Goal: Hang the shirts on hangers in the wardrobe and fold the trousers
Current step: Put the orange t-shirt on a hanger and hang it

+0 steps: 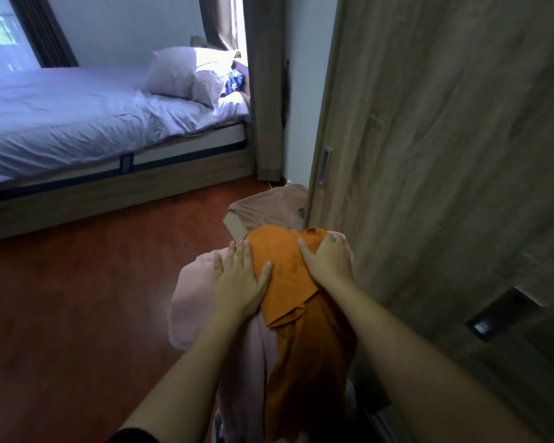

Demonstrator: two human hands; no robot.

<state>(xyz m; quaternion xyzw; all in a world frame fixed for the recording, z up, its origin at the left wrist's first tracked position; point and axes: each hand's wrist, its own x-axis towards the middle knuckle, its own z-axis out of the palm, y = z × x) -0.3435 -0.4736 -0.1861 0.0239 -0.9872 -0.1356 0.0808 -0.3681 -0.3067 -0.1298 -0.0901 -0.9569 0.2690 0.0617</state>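
An orange garment (288,282) lies on top of a pile, over a pale pink garment (189,302) that hangs down on the left. My left hand (237,279) rests flat on the pile's left side, fingers on pink cloth, thumb on orange. On the upper right corner of the orange garment my right hand (327,257) presses down with its fingers curled over the cloth. Whether either hand grips the cloth is unclear. A beige-pink garment (269,206) lies farther off on something low. The wardrobe's wooden sliding door (445,155) stands shut at right.
A bed (77,123) with white sheets and pillows (189,75) fills the upper left. Red-brown wooden floor (77,314) spreads left of the pile. A brown curtain (266,91) hangs beside the wardrobe. A recessed handle (325,166) sits in the door's edge.
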